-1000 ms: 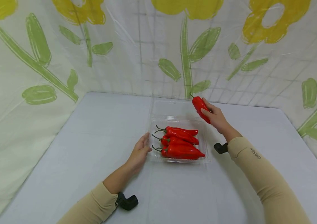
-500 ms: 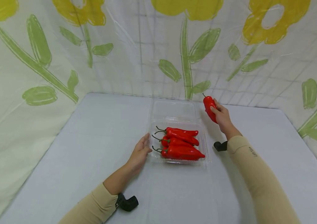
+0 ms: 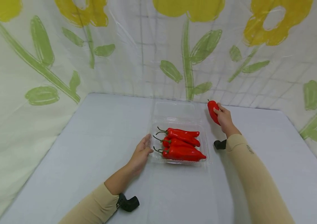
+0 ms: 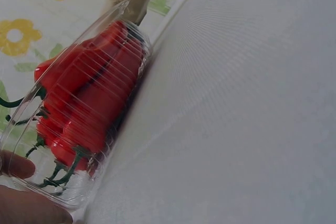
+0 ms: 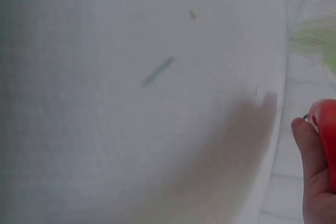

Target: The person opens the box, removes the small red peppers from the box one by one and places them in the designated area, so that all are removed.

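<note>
A clear plastic container [image 3: 207,155] with several red peppers [image 3: 182,153] in it stands on the table; its lid [image 3: 175,110] lies folded back behind it. My left hand [image 3: 139,155] holds the container's left edge, with the thumb at the rim and the fingers along the wall. In the left wrist view the fingers [image 4: 31,208] are at the container's end, near the green stems. Further right and back, my right hand [image 3: 224,119] grips one red pepper [image 3: 212,109] with its stem pointing up. Only part of this pepper shows in the right wrist view.
Pale cloth covers the table [image 3: 91,133]. A white curtain [image 3: 136,62] with yellow flowers hangs along the back and sides. Black wrist devices [image 3: 129,203] stick out from both sleeves.
My right hand has moved to the right, away from the container, and lowered a little with the pepper. My left hand and the container have stayed in place.
</note>
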The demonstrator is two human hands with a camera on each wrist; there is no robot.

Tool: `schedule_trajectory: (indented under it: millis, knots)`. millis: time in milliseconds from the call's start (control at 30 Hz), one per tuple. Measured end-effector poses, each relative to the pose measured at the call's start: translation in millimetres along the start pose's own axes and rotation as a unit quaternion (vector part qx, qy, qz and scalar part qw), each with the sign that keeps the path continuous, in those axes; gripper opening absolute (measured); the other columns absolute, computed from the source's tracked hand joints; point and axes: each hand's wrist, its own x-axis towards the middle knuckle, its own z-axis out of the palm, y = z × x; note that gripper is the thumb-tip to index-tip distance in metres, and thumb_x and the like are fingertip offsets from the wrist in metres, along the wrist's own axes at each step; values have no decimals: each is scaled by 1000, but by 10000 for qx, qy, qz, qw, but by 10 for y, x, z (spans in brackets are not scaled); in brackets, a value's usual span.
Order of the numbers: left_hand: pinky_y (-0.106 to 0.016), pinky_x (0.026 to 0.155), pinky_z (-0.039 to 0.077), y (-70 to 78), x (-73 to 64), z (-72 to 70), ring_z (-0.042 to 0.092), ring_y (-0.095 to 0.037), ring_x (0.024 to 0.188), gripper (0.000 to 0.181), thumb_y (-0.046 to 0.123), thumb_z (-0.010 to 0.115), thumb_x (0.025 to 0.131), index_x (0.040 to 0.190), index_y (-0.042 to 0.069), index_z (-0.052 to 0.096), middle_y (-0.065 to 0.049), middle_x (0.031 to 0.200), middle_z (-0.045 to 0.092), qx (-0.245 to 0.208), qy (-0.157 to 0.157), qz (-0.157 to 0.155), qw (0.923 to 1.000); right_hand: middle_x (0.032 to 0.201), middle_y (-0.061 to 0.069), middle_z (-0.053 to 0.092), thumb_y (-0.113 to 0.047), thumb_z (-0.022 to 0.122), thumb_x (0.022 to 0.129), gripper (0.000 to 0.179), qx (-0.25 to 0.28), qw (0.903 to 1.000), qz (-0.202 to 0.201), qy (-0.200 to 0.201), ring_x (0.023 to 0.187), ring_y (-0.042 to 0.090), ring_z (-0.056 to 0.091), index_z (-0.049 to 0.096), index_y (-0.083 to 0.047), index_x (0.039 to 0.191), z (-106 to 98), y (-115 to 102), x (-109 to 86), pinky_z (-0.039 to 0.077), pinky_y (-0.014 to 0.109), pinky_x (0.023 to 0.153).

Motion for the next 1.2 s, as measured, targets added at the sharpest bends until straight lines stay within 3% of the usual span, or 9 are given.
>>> schedule_trajectory:
  millis: [233, 600, 800, 1000, 1200]
  knots:
    - [-45, 118, 6, -18, 8, -11, 2, -30, 145, 67, -9, 33, 82, 146, -5, 12, -18, 156, 9, 45, 25, -37, 10000, 156, 7, 15, -18, 32, 96, 55, -661, 9975, -209, -164, 139, 30, 22, 16, -15, 148, 22, 15, 79, 28, 41, 112]
    - [-45, 118, 7, -29, 7, -4, 2, -29, 145, 68, -9, 33, 82, 146, -5, 12, -18, 156, 9, 20, 23, 0, 10000, 153, 21, 17, -17, 34, 97, 58, -1540, 9861, -373, -498, 138, 36, 24, 10, -4, 147, 61, 38, 131, 27, 44, 113]
    - [-45, 118, 6, -16, 10, -11, 1, -28, 145, 68, -8, 33, 82, 147, -4, 12, -17, 157, 8, 33, 0, -9, 10000, 152, 25, 19, -15, 37, 98, 60, -1680, 9825, -337, -736, 138, 36, 25, 6, -2, 147, 47, 65, 160, 25, 46, 114]
    - [-45, 118, 7, -24, 17, -16, 2, -28, 145, 68, -8, 33, 82, 147, -3, 12, -16, 157, 8, 55, 15, -66, 10000, 151, 27, 20, -10, 34, 97, 57, -1598, 9840, -217, -764, 137, 38, 25, 8, 5, 146, 31, 51, 163, 24, 46, 114]
    - [-45, 118, 7, -39, 21, -22, 2, -28, 145, 69, -8, 33, 82, 147, -4, 12, -16, 157, 8, 44, 23, -91, 9999, 152, 25, 16, -10, 34, 95, 59, -1498, 9867, -191, -604, 139, 37, 23, 6, 3, 146, 22, 38, 142, 24, 45, 114]
